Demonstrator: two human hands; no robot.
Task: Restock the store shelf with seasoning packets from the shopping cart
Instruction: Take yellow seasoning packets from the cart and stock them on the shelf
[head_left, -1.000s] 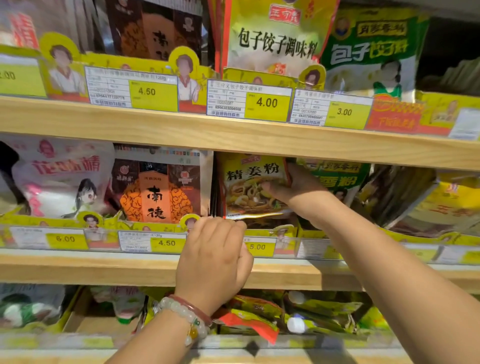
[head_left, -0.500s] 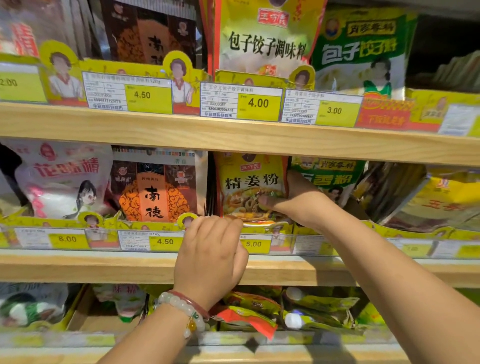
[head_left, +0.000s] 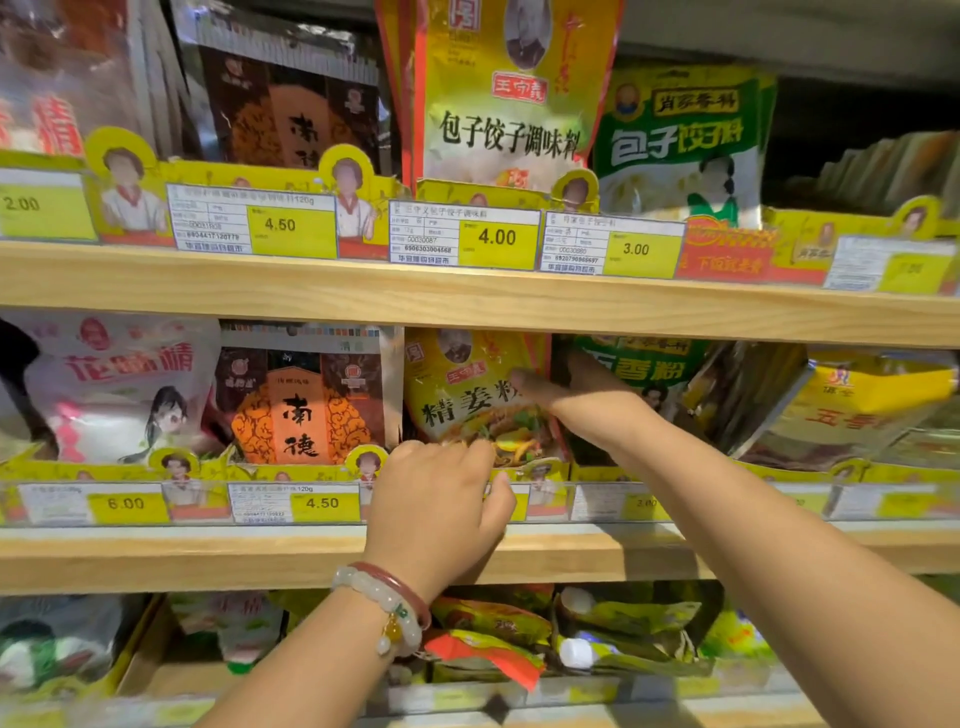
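**Inspector:** Right hand (head_left: 582, 395) reaches into the middle shelf (head_left: 208, 558) and grips the ginger packet (head_left: 467, 395) by its right edge, thumb across the front, fingers hidden behind. My judgement: it holds the packet upright while seating it in its slot.

**Clerk:** And the left?

**Inspector:** Left hand (head_left: 441, 504) sits at the packet's lower edge, fingers curled over the yellow lip (head_left: 291, 470). Whether it pinches the packet or merely steadies it, I cannot tell. Likely it guides the bottom behind the lip.

**Clerk:** Position?

**Inspector:** Between the orange packet (head_left: 306, 410) and the green packet (head_left: 644, 364), tilted slightly, its base not yet settled.

**Clerk:** Changes?

**Inspector:** Against half a second ago, the right hand has moved up the edge, and the packet leans more. Left hand is much as before.
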